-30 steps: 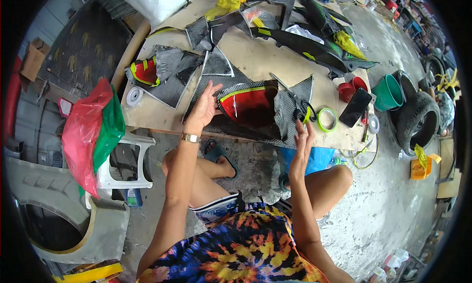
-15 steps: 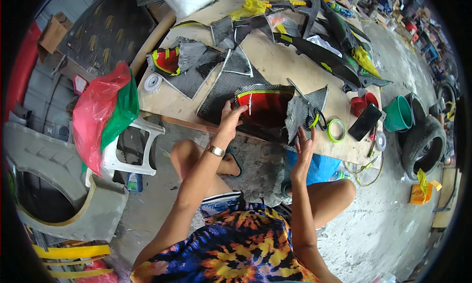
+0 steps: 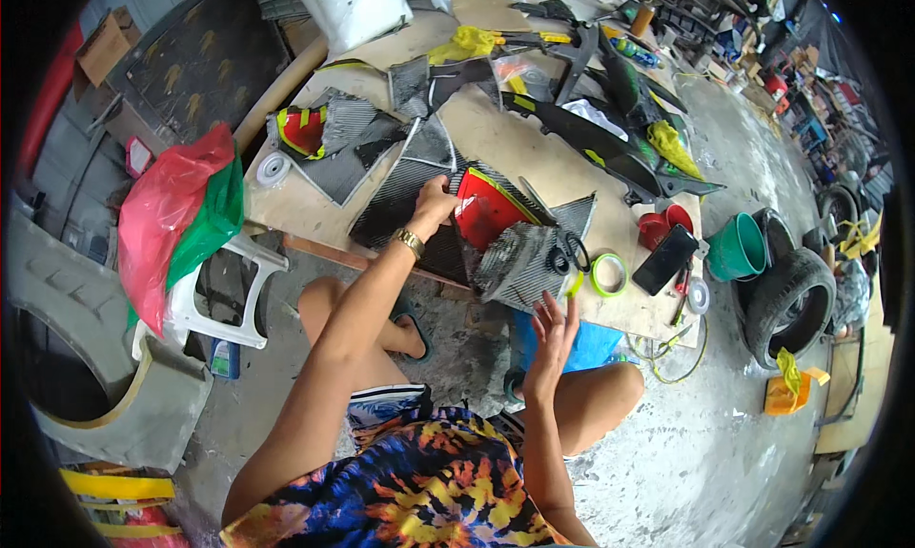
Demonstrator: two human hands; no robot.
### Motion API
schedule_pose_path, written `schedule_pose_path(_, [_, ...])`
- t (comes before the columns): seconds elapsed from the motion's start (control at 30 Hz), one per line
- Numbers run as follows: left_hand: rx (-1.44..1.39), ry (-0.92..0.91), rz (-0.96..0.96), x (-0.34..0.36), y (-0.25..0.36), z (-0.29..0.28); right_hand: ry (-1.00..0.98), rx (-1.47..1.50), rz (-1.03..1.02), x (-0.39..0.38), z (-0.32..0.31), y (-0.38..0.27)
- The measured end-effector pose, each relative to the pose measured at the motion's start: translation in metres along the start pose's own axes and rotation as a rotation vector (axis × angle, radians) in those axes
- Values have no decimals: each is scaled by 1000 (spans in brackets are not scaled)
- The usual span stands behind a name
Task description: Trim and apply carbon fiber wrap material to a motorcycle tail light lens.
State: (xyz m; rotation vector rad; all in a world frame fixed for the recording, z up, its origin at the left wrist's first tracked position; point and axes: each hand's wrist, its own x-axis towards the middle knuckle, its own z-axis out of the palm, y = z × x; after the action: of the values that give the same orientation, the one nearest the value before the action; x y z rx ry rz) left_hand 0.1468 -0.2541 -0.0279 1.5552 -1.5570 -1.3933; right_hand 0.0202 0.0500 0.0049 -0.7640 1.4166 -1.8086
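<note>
My left hand (image 3: 434, 208) grips the left edge of a red moulded part (image 3: 488, 213) near the table's front edge. Yellow-green tape lines the part's far edge, and grey carbon-fibre cloth (image 3: 519, 262) covers its right end. Just off the cloth's near corner, my right hand (image 3: 547, 343) is raised with fingers apart and nothing in it. Scissors (image 3: 570, 253) with black handles lie to the right of the cloth, their blades partly hidden by it. A roll of yellow-green tape (image 3: 609, 274) rests beside them. Under the part spreads a dark carbon-fibre sheet (image 3: 386, 214).
Another taped red part (image 3: 303, 133) with cloth lies at the table's left, near a white tape roll (image 3: 274, 169). Long black panels (image 3: 591, 152) stretch across the back. On the right are a phone (image 3: 664, 260), red cups (image 3: 658, 227) and a green bucket (image 3: 737, 247).
The red part has turned clockwise, its cloth-covered end swinging nearer to me. My right hand has drawn back from the cloth. My left hand stays on the part, and the whole view has shifted.
</note>
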Motion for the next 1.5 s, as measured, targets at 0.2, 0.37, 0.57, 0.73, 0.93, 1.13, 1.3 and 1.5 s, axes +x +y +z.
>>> schedule_pose_path(0.2, [237, -143, 211, 54, 7, 10, 147, 14, -58, -10, -52, -28])
schedule_pose_path(0.37, [244, -473, 384, 77, 32, 34, 179, -32, 4, -4, -78, -33])
schedule_pose_path(0.57, [437, -619, 497, 60, 68, 55, -11, 370, 236, 72, -59, -28])
schedule_pose_path(0.73, [533, -688, 484, 68, 57, 59, -106, 470, 284, 132, -24, -13])
schedule_pose_path(0.93, [346, -515, 601, 55, 65, 41, -139, 409, 359, 170, -11, 6])
schedule_pose_path(1.13, [77, -668, 546, 13, 118, 33, -232, 276, 278, 204, -4, -11])
schedule_pose_path(1.3, [120, -557, 639, 5, 113, 43, -290, 224, 248, 211, 9, -12])
schedule_pose_path(1.5, [229, -338, 797, -2, 114, 46, -295, 148, 281, 215, 14, -7])
